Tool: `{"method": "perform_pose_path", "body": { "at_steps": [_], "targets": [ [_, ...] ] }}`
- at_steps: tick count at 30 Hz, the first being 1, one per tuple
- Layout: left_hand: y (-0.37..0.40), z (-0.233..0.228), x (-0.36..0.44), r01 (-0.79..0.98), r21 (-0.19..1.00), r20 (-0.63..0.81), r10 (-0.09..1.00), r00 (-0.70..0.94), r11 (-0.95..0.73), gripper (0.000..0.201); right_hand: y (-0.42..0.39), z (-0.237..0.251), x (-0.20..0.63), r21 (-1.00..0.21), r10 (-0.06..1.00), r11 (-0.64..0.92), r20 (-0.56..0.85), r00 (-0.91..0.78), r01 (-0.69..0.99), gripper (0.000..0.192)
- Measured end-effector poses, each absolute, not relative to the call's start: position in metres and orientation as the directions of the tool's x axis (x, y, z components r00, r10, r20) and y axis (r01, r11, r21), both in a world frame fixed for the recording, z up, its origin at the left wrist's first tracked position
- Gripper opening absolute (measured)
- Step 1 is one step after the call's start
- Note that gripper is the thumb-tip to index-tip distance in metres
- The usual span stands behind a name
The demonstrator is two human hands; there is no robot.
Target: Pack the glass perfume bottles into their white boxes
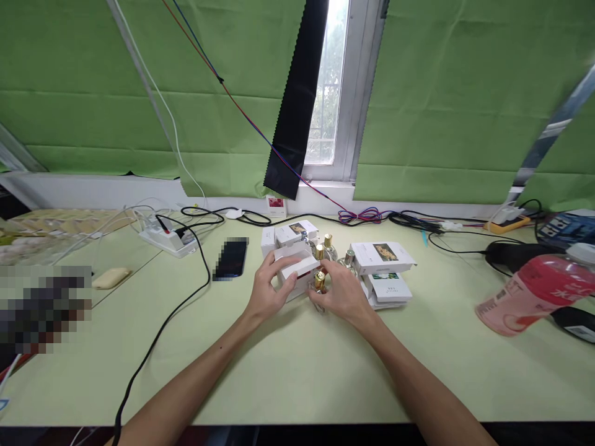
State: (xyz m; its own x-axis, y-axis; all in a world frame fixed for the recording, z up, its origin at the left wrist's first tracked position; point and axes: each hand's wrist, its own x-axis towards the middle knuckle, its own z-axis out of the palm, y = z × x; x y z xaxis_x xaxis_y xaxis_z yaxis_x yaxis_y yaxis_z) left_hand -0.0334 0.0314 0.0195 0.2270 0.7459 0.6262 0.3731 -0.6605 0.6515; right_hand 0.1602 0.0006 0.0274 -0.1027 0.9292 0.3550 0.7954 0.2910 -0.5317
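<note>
White box point(304, 269) and gold-capped bottle point(319, 281), held side by side
Left hand point(271, 283) grips the box in its fingers, apparently steadying it; right hand point(344, 291) clasps the bottle in its fingers, toward the surface's point(302, 378) far edge.

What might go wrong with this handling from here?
The right hand, with fingers on a gold-capped bottle, might knock the other bottles crowded behind it. The stacked boxes beside that hand overlap unevenly and could slide if brushed. The left hand, gripping a white box, might dent it.
</note>
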Motion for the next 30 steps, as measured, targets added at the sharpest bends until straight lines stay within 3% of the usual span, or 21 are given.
{"method": "perform_pose_path", "body": {
  "at_steps": [10,30],
  "targets": [
    [0.0348,0.0199,-0.0341,0.265,0.752,0.571,0.798,0.196,-0.603,0.029,0.0028,0.0224,0.1614,-0.484,0.918,0.291,0.385,-0.098,0.825,0.028],
    [0.0346,0.0209,-0.0291,0.306,0.754,0.573,0.81,0.126,-0.581,0.02,-0.0004,0.0228,0.1588,-0.449,0.921,0.278,0.376,-0.102,0.849,0.02]
  ]
}}
